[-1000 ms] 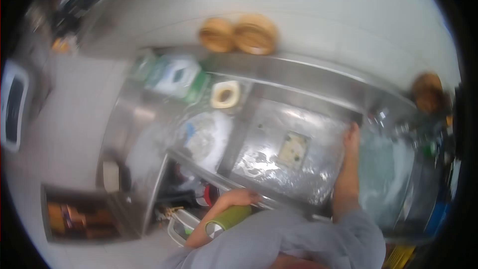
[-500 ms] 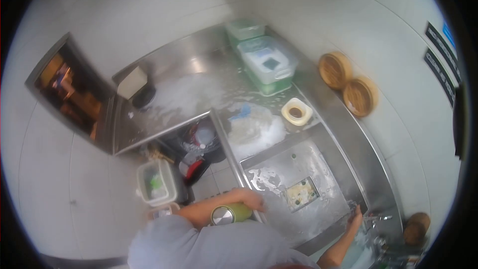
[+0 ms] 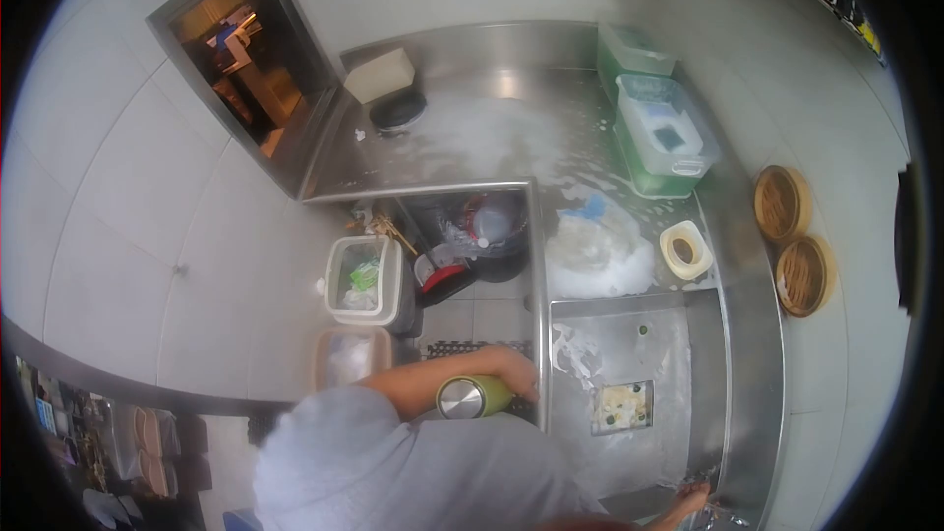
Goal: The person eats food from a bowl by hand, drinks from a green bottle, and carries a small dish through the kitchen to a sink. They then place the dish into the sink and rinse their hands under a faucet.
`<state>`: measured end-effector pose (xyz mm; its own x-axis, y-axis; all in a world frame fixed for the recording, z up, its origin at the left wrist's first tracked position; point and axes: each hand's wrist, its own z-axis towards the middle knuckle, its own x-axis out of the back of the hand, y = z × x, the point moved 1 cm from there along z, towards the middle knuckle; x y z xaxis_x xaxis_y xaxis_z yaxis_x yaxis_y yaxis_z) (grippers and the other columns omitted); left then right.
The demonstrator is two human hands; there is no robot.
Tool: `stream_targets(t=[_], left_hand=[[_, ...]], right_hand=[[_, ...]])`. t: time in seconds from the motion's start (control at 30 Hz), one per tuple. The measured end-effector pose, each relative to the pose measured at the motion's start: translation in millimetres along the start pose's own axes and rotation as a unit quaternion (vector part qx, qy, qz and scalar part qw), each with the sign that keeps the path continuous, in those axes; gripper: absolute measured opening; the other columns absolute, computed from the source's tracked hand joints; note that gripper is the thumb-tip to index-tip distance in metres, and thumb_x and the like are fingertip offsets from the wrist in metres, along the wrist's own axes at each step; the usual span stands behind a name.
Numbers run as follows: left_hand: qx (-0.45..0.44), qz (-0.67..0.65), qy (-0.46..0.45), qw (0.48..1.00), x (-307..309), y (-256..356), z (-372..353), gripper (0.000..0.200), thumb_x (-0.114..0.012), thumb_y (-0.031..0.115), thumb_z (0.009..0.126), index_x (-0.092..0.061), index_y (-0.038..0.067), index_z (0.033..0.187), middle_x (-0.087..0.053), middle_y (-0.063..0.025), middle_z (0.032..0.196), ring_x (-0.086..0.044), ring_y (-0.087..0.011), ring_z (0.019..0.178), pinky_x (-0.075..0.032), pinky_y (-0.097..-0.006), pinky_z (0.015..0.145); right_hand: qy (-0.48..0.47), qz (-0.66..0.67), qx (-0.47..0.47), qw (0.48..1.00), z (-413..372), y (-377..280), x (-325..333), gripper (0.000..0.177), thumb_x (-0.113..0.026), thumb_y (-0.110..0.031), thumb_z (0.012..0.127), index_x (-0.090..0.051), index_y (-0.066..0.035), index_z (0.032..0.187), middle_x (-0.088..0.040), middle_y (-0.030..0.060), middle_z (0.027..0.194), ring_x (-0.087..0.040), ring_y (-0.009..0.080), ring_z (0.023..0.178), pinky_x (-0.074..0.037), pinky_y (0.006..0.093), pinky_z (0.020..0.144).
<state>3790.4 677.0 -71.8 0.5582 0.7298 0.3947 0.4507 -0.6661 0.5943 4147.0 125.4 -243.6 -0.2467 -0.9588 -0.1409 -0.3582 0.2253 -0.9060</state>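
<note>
hands well apart, grips unreadable | left hand [image 3: 519, 385] on sink [image 3: 649, 334] rim, green bottle [image 3: 472, 396] against its forearm | right hand [image 3: 688, 501] at sink corner

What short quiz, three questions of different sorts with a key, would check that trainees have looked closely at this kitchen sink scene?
1. True or false: the two bamboo steamers are outside the sink basin.
2. What lies against the forearm, close to the left hand? A) a green bottle with a steel cap B) a wooden spoon C) a folded towel
3. Fill in: next to the round white roll, the counter is heaped with ____.
Key: 1 true; 2 A; 3 foam.
</note>
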Motion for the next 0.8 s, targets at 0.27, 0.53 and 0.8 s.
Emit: stream_targets(t=[0.27, 0.53, 0.8], left_hand=[[0.006, -0.005, -0.009, 1.000, 5.0, -3.5, -7.5, 0.053, -0.052, 0.047, 0.095, -0.071, 0.003, 0.115, -0.071, -0.0184, 0.115, -0.066, -0.0322, 0.108, -0.048, -0.0418, 0.095], [-0.002, 0.027, 0.005, 1.000, 17.3, -10.2, 0.9, 0.056, -0.053, 0.050, 0.095, -0.071, 0.000, 0.114, -0.070, -0.0205, 0.113, -0.065, -0.0358, 0.106, -0.049, -0.0440, 0.093], [-0.077, 0.077, 0.021, 0.994, 37.1, -15.4, 45.5, 0.059, -0.059, 0.054, 0.089, -0.073, 0.000, 0.110, -0.070, -0.0222, 0.114, -0.065, -0.0364, 0.107, -0.048, -0.0462, 0.094]], right_hand=[[0.043, -0.077, 0.064, 0.994, -2.8, -1.8, 22.6, 0.036, -0.065, -0.035, 0.094, -0.052, -0.012, 0.069, -0.044, -0.0007, 0.060, -0.040, 0.0126, 0.053, -0.035, 0.0277, 0.049], [0.029, -0.151, 0.098, 0.983, -15.9, -27.5, -10.5, 0.033, -0.064, -0.035, 0.095, -0.054, -0.011, 0.074, -0.047, 0.0008, 0.065, -0.043, 0.0139, 0.057, -0.037, 0.0288, 0.052], [-0.040, -0.217, 0.101, 0.970, -57.1, -29.9, -130.8, 0.030, -0.062, -0.034, 0.095, -0.055, -0.010, 0.079, -0.049, 0.0023, 0.069, -0.045, 0.0152, 0.061, -0.039, 0.0299, 0.055]])
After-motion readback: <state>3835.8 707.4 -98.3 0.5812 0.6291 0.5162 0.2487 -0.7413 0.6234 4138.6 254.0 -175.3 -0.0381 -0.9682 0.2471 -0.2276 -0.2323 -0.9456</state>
